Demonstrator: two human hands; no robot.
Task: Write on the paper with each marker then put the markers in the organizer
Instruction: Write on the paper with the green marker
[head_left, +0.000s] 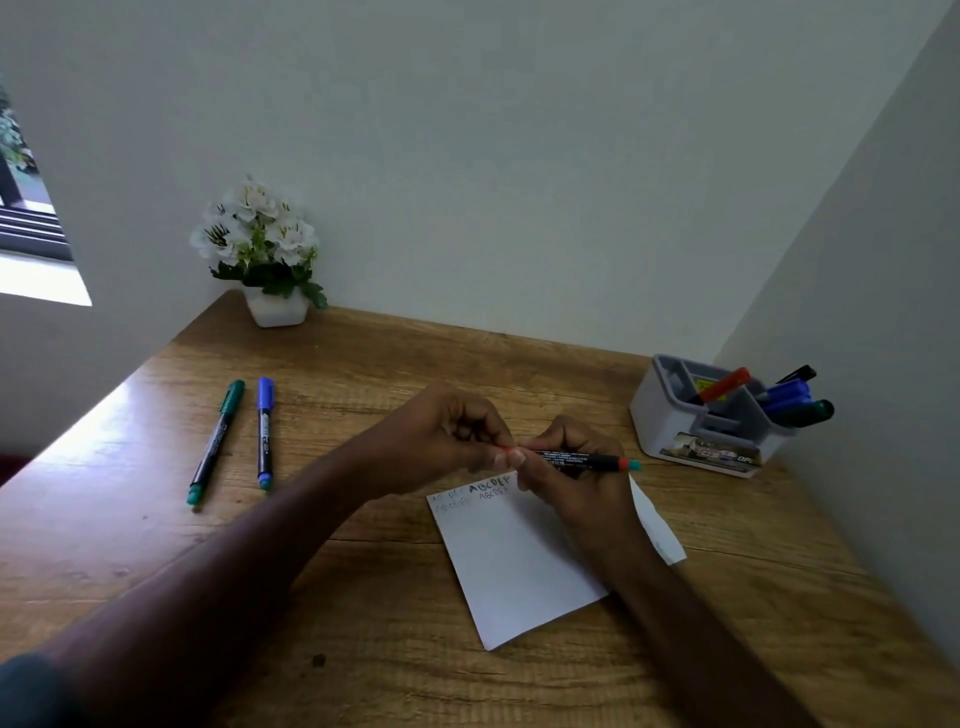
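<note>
Roughly midway, I'd judge: paper (511, 561) carries a few lettered lines, several markers stand in the organizer (698, 423). Green marker (215, 441) and blue marker (265, 432) lie on the bench (363, 364), well left. Right hand (576, 480) grips the orange marker (584, 460) over the paper; left hand (441, 441) pinches its cap end.

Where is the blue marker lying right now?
In the head view, the blue marker lies on the left part of the desk, just right of the green marker, in front of the flower pot.
</note>
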